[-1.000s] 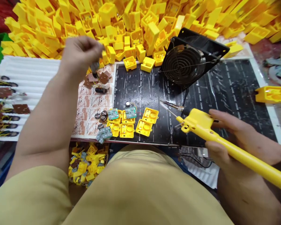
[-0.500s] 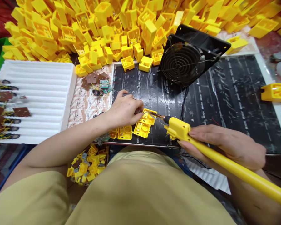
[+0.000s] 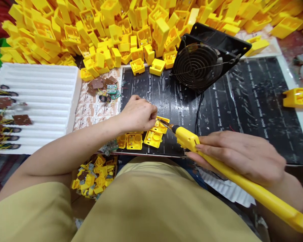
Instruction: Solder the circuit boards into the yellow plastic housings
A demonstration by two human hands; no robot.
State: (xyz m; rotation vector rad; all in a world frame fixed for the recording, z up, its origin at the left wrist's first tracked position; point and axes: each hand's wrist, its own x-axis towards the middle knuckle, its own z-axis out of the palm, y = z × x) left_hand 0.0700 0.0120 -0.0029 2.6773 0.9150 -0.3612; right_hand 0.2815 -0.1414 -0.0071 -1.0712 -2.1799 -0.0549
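Note:
My right hand (image 3: 239, 154) is closed around the handle of a yellow soldering iron (image 3: 188, 137). Its dark tip reaches down onto a small yellow plastic casing (image 3: 164, 127) lying on the black board. At that casing's left edge, my left hand (image 3: 138, 114) has its fingers curled and pinched together; whatever sits between the fingertips is hidden. Just below lies another open casing (image 3: 153, 138), with a round grille of holes. More such casings (image 3: 134, 142) lie to the left, partly under my left wrist.
A black fan (image 3: 197, 64) stands behind the work, its cable trailing forward. Yellow housings (image 3: 111, 33) are heaped along the back. At left, a ribbed white foam tray (image 3: 45, 101) carries brown boards with wired speakers. Loose circuit boards (image 3: 101, 84) lie beside it. Yellow parts (image 3: 96, 176) fill a spot below the edge.
The soldering iron has moved left and its tip is now on the upper casing near my left fingertips. My left hand has shifted slightly right, its fingers curled tighter.

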